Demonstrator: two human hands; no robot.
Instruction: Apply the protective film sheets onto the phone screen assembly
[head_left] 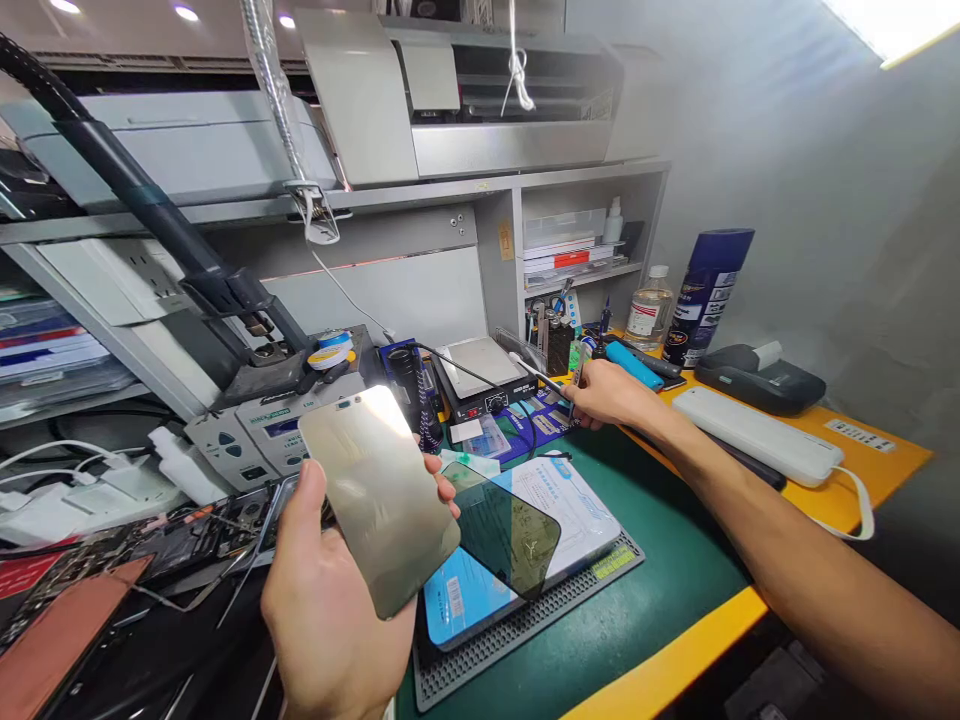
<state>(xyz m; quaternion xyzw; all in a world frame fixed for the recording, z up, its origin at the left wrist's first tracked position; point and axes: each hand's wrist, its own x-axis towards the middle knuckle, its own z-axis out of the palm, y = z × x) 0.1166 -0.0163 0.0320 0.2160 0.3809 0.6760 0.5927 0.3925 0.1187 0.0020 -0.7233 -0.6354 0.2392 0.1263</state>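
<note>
My left hand [337,610] is closed around the edges of a phone screen [379,490], a shiny, grey-gold panel with rounded corners and a small cutout near the top. Beyond it, a dark see-through film sheet [517,540] lies tilted across a blue and white box [555,500]. Stretched out to the back of the mat, my right hand [611,390] has its fingers bent together by a flat metal piece [578,366] and a thin dark stick [546,378] with a pale end. What the fingers hold there cannot be made out.
The box rests on a grey perforated pad [495,650] over a green mat [675,530]. A heating plate [487,375] stands behind. A spray can [705,300], a clear bottle [649,305] and a white power strip [757,435] are right. Phone parts [165,550] crowd the left.
</note>
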